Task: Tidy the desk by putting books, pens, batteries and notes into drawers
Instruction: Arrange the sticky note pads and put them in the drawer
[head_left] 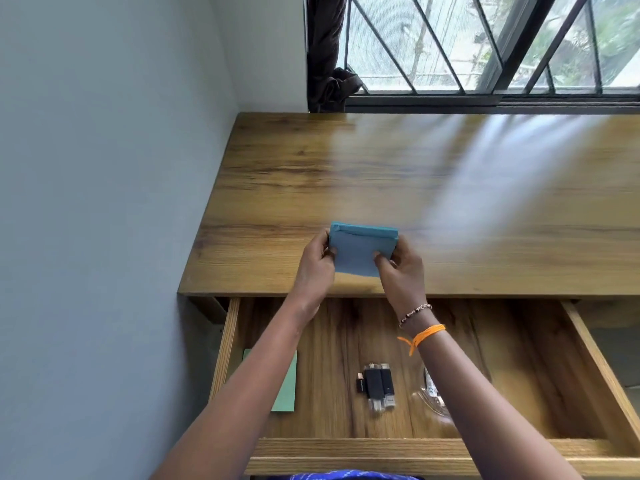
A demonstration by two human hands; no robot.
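Both hands hold a pad of blue notes (360, 249) just above the desk (485, 209), near its front edge and toward the left end. The left hand (316, 263) pinches the pad's left side with thumb on top, and the right hand (401, 268) pinches its right side, thumb laid over the top sheet, so each grip is grasping the pad. The pad is tilted, its thick far edge raised and its near edge dipping toward the desk front. The right wrist carries a beaded bracelet (415, 314) and an orange thread (424, 336). Under the front edge the drawer (588, 358) stands pulled out, both forearms reaching across it. Inside, a green pad of notes (285, 382) lies flat against the drawer's left wall, partly covered by the left forearm. Near the drawer's middle lies a small cluster of black batteries (377, 388) side by side. To their right a clear plastic item (431, 398) shows beside the right forearm; what it is cannot be told. At the far edge of the desk is a barred window (485, 46) with a dark curtain (327, 50) bunched at its left.
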